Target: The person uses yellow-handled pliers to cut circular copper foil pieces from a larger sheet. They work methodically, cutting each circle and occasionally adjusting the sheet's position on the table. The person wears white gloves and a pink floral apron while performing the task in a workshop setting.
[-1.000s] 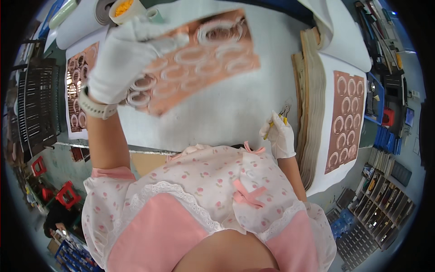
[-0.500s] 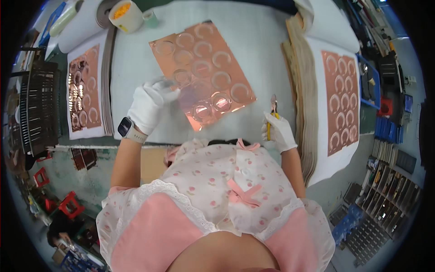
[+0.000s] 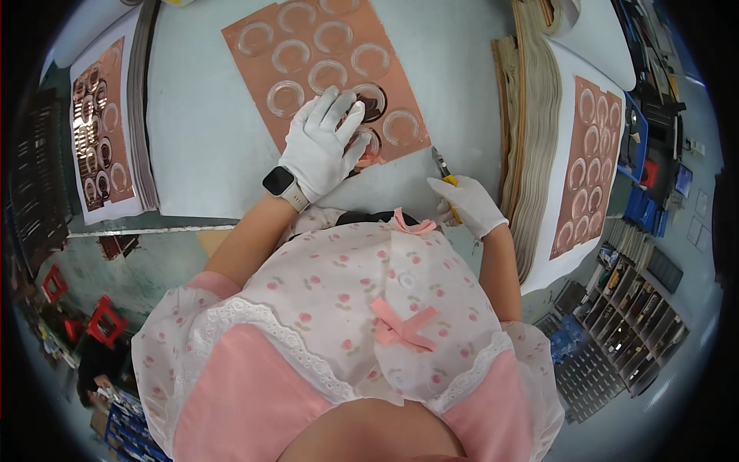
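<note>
Resting spread white-gloved left hand (image 3: 319, 146) on copper-coloured, ring-embossed sheet (image 3: 327, 75), probably light, creasable, best edge-held, while gripping yellow-handled pliers (image 3: 449, 180) in right hand (image 3: 474, 204).

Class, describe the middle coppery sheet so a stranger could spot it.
Find the pale work surface between two thick stacks. On it, slanted, lies a ring-patterned coppery sheet. Unlike the sheets on the stacks, it has the gloved left hand over it.

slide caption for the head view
Gloved left hand on a copper-coloured sheet with ring shapes, right hand holding yellow-handled pliers
</note>
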The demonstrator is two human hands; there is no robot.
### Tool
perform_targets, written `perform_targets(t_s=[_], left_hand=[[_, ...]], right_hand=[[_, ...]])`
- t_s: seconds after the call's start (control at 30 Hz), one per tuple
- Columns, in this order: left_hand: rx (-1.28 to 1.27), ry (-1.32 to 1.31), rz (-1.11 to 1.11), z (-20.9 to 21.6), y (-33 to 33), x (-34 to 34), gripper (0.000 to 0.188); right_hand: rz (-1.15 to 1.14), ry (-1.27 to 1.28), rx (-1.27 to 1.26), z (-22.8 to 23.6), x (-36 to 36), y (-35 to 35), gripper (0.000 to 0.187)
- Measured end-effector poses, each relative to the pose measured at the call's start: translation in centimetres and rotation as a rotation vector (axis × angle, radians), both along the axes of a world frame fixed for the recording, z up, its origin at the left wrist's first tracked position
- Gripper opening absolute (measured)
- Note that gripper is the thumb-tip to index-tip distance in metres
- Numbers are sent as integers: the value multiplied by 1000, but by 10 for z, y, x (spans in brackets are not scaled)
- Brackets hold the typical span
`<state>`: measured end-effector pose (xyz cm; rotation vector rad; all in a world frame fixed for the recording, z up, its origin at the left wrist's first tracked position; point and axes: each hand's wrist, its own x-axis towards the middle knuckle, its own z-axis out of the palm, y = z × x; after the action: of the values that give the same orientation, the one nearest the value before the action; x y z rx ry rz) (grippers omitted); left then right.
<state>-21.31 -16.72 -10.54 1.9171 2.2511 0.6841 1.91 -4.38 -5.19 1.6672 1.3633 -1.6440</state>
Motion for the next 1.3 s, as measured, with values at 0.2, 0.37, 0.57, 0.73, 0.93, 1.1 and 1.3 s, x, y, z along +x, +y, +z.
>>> perform_targets(t_s=[0.2, 0.37, 0.57, 0.73, 0.93, 1.1, 1.3], left_hand=[[23, -45, 1, -2, 2, -3, 41], [39, -50, 15, -3, 2, -3, 41], [42, -64, -98, 7, 35, 2, 40], [91, 32, -188, -9, 70, 8, 40], [100, 94, -224, -14, 81, 7, 40], [103, 126, -208, -19, 80, 8, 42], [116, 133, -197, -21, 81, 10, 44]], right_hand=[[79, -27, 1, 2, -8, 10, 45], [143, -55, 72, 0, -6, 12, 43], [103, 0, 104, -2, -1, 9, 42], [59, 57, 88, -2, 0, 5, 42], [147, 126, 85, -6, 7, 5, 46], [170, -52, 150, -9, 8, 5, 57], [297, -63, 145, -7, 5, 8, 64]])
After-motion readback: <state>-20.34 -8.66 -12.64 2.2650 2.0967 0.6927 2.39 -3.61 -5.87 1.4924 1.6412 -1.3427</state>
